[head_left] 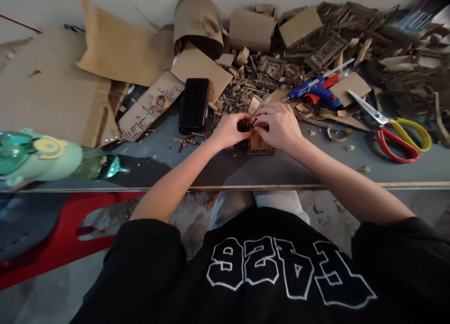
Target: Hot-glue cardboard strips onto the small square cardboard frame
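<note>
A small cardboard piece with corrugated edges lies on the grey table in front of me. My left hand reaches its far left side, thumb and fingers pinched together. From the right, my right hand bends over the same piece, its fingertips close to those of the left. Whatever sits between the fingertips is too small and dark to make out. A black phone lies just left of my left hand. Beyond my right hand rests a blue glue gun.
Red-and-yellow-handled scissors lie open on the right. Cardboard scraps are heaped along the back, beside a curved cardboard tube. A green water bottle lies at the left, near the table's front edge. A red chair stands below.
</note>
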{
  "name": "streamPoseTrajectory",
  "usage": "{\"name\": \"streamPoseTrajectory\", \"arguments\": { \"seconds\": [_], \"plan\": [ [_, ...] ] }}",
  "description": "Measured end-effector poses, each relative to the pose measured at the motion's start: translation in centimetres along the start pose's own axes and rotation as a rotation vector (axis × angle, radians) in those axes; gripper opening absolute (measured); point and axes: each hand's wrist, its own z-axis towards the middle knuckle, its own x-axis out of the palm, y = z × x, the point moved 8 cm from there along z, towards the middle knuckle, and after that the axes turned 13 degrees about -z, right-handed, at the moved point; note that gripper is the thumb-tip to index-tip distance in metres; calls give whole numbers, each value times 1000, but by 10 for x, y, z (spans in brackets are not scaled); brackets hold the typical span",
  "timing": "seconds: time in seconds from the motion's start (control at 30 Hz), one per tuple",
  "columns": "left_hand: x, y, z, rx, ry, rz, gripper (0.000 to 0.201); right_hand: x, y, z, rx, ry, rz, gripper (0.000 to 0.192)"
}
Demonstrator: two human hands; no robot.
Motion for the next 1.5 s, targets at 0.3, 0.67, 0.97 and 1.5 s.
{"name": "streamPoseTrajectory", "arguments": {
  "seconds": [0.3, 0.67, 0.97, 1.5],
  "plan": [
    [-2, 5, 0, -10, 27, -38, 36, -2, 0, -1, 49, 6, 0, 27],
    [0, -3, -1, -57, 50, -75, 36, 5, 2, -2, 15, 15, -32, 30],
    [0, -3, 1, -49, 19, 9, 33, 3, 5, -3, 28, 58, -127, 29],
    [6, -22, 0, -108, 0, 372, 30, 5, -3, -4, 58, 282, -242, 29]
  ]
}}
